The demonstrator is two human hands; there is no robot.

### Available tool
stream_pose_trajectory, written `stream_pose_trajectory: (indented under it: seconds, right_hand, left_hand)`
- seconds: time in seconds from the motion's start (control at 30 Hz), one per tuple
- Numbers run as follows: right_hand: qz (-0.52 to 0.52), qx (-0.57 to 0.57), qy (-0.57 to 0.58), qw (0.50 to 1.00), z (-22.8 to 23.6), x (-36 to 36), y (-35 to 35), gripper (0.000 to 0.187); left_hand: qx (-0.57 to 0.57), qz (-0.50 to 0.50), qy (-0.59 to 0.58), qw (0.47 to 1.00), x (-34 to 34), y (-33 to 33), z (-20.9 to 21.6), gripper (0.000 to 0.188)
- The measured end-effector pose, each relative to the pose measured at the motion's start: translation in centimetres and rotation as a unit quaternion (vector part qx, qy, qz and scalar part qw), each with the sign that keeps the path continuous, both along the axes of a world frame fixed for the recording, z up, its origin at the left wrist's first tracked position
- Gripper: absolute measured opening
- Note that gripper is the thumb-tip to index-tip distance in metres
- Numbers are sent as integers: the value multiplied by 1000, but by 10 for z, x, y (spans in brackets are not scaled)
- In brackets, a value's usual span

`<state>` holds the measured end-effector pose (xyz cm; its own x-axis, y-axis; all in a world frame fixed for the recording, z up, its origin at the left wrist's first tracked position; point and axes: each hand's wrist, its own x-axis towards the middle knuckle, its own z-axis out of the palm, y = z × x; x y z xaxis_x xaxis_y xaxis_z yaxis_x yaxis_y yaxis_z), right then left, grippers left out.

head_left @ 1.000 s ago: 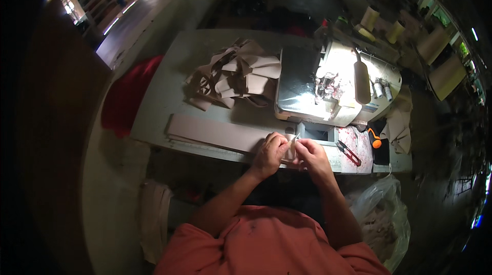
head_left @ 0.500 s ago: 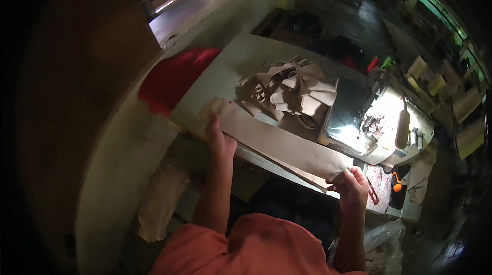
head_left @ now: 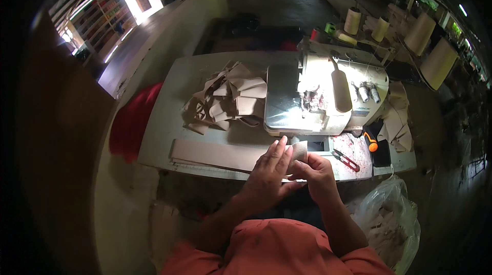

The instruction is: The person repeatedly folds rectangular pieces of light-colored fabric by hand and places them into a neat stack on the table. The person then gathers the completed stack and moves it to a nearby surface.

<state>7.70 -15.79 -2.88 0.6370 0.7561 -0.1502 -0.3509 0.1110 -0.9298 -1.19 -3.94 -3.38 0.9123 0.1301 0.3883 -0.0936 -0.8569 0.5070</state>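
A long beige fabric strip point(head_left: 220, 156) lies along the front edge of the table, its layered edges showing at the left end. Its right end is lifted and bends upward between my hands. My left hand point(head_left: 267, 170) rests over that end with its fingers stretched out together. The thumb and fingers of my right hand point(head_left: 319, 173) pinch the strip's raised corner; its fingertips are partly hidden. Just beyond stands a lit sewing machine point(head_left: 328, 90) with a dark flat plate point(head_left: 282, 98). Red-handled thread snips point(head_left: 346, 161) lie to the right of my right hand.
A heap of beige fabric pieces point(head_left: 238, 93) sits left of the machine. Red cloth point(head_left: 134, 121) hangs by the table's left edge. An orange-and-black tool point(head_left: 372, 143) lies at the right. Thread cones point(head_left: 439, 64) stand behind, and a clear plastic bag point(head_left: 389, 224) is low right.
The strip, earlier held stretched in the air by both hands, now lies on the table. My left hand has moved right, from its far end to beside my right hand. The view has shifted.
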Motion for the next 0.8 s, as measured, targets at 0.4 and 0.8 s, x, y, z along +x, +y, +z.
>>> stream_pose_trajectory:
  seconds: [0.4,0.8]
  right_hand:
    - [1,-88,-160,983,15,3,-10,17]
    - [1,-122,-221,968,15,7,-10,17]
  left_hand:
    - [-549,-81,126,822,26,35,7,29]
    - [-521,-116,123,836,21,43,11,22]
